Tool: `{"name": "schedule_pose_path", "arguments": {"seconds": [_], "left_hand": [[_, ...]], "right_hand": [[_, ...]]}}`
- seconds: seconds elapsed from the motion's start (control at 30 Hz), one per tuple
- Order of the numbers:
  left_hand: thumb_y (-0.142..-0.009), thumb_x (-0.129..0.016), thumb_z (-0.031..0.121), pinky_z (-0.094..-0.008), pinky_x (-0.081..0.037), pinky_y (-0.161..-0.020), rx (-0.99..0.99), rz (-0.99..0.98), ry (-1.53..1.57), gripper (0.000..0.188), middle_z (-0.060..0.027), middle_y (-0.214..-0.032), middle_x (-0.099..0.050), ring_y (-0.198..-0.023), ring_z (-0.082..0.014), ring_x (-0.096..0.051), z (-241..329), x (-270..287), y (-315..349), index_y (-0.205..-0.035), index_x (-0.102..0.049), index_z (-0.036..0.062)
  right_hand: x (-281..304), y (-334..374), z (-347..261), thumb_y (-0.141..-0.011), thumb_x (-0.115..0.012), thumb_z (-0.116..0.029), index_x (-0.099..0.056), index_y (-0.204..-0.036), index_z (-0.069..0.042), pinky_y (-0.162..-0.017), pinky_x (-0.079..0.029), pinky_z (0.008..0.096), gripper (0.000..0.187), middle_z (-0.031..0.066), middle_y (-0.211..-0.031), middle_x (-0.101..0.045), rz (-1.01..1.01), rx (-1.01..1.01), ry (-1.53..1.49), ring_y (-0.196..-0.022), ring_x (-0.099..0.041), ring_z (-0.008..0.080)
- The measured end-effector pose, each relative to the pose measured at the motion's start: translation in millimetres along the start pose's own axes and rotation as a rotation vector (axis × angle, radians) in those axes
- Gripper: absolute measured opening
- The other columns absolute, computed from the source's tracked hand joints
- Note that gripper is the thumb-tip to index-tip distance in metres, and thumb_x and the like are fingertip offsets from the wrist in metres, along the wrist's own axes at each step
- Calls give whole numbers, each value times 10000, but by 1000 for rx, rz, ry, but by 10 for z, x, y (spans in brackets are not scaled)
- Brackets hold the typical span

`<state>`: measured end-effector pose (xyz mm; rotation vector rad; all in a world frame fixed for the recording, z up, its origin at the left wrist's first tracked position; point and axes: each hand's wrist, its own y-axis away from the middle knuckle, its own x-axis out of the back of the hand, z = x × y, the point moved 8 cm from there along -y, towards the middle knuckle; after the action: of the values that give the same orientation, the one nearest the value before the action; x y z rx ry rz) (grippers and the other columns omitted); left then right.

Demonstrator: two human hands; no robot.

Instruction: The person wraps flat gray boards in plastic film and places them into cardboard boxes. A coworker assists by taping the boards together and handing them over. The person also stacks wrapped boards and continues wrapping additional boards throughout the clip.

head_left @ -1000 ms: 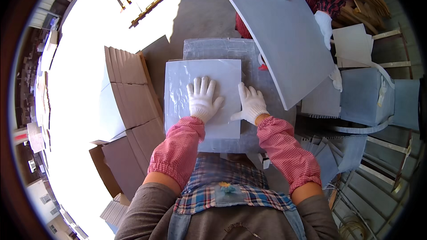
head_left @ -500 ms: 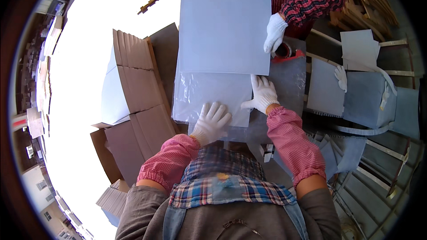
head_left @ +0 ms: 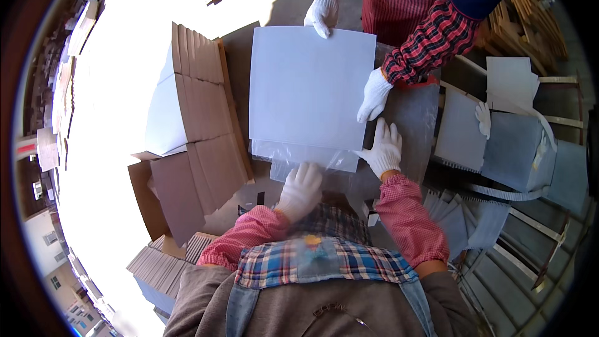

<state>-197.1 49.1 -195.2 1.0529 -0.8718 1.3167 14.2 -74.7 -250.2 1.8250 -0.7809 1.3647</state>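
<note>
A flat pale grey-white sheet (head_left: 312,84) lies over a clear plastic bag (head_left: 306,155), whose near end sticks out toward me. My left hand (head_left: 301,192), in a white knit glove, rests at the bag's near edge with fingers stretched and slightly blurred. White-gloved too, my right hand (head_left: 383,151) has its fingers spread beside the sheet's near right corner, the thumb reaching to the bag's edge. Across from me a co-worker's gloved hand (head_left: 322,14) grips the sheet's far edge. The co-worker's other hand (head_left: 374,95) is at its right edge.
Folded brown cardboard (head_left: 206,112) stands stacked on the left, with more cardboard (head_left: 159,271) below it. To the right, grey sheets (head_left: 511,150) and a loose white glove (head_left: 483,118) lie on a metal-framed rack (head_left: 536,224). Wooden boards (head_left: 524,19) lean at the far right.
The sheet has come nearer to me with the co-worker's hands and covers more of the bag. My left hand has drawn back slightly; my right hand has moved off to the right.
</note>
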Motion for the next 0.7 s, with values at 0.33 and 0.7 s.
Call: {"name": "schedule_pose_path", "arguments": {"seconds": [0.33, 0.7], "left_hand": [[-918, -639, 356, -491, -534, -806, 202, -180, 182, 326, -150, -894, -717, -856, -372, -681, -147, -65, 233, -909, -734, 45], [-967, -592, 393, -404, -531, -970, 1199, -38, 777, 511, -222, -1140, -743, -1073, -351, -704, -1337, -407, 1168, -1218, -719, -33]], "right_hand": [[142, 533, 342, -875, -762, -373, -334, -1596, -43, -1180, -390, 447, 902, 219, -1552, -474, -180, 20, -274, -1429, -439, 391], [-447, 831, 11, -1005, -629, -418, -325, -1602, -8, -1121, -425, 448, 785, 296, -1535, -493, -234, -163, -772, -1362, -531, 449]]}}
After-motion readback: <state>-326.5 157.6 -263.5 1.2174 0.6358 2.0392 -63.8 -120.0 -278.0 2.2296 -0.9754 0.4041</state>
